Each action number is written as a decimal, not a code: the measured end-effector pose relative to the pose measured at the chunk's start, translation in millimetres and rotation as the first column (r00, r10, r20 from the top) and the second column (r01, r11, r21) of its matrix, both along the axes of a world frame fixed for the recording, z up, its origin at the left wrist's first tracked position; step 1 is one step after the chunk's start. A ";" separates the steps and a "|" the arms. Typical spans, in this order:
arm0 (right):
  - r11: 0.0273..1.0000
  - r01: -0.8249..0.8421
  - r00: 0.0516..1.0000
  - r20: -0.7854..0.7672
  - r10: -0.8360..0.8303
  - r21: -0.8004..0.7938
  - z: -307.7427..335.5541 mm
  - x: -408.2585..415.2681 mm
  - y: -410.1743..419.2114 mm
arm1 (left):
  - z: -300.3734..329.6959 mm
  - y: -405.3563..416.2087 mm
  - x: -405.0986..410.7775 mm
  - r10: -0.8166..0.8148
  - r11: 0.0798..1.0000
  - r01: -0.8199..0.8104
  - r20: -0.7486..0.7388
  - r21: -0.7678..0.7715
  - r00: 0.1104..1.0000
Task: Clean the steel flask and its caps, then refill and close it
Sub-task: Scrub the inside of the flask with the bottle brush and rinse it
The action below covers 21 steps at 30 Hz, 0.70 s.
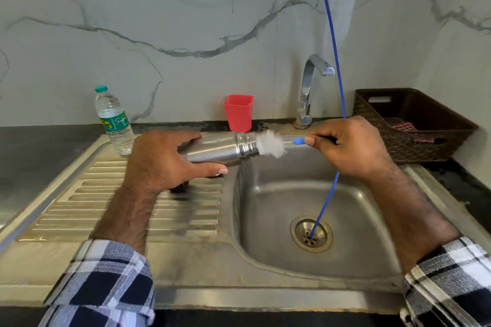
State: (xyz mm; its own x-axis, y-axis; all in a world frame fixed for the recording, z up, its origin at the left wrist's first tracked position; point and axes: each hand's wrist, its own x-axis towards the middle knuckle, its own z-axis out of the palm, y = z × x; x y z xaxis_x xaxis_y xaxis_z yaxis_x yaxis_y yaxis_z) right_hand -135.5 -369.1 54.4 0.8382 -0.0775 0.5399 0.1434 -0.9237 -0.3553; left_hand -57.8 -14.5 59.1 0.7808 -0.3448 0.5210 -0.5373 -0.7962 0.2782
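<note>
My left hand (162, 160) grips the steel flask (223, 150), held on its side above the sink's left edge with its threaded mouth pointing right. White bristles of a bottle brush (271, 144) stick out of the mouth. My right hand (345, 145) pinches the brush's blue-tipped handle just right of the bristles. A dark round thing (180, 187), possibly a cap, lies on the draining board under my left hand, mostly hidden.
The steel sink (305, 194) has a drain at the bottom with a blue tube (333, 42) running into it. A tap (309, 87) stands behind. A plastic water bottle (114, 119), red cup (238, 113) and brown basket (414, 125) stand along the back.
</note>
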 end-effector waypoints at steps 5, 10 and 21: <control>1.000 -0.002 0.998 0.064 0.003 -0.025 -2.6 -2.3 -3.4 | -1.0 13.6 0.0 0.015 1.000 -0.015 0.017 -0.012 1.000; 0.993 0.064 0.974 0.225 -0.040 -0.100 -3.7 5.7 21.2 | 1.4 14.3 2.0 0.047 0.998 -0.045 0.059 -0.033 0.997; 0.917 -0.145 0.950 0.206 0.234 -0.373 129.9 61.4 14.4 | 0.7 36.9 11.0 -0.022 0.930 0.013 -0.021 -0.367 1.000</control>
State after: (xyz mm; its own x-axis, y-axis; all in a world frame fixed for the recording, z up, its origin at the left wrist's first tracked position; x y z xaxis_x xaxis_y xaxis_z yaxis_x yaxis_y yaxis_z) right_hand -74.1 -354.7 184.3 0.6587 0.3003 0.6899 0.3682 -0.9282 0.0524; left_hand -46.8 22.4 59.8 0.7902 -0.1468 0.5950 -0.5398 -0.6265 0.5623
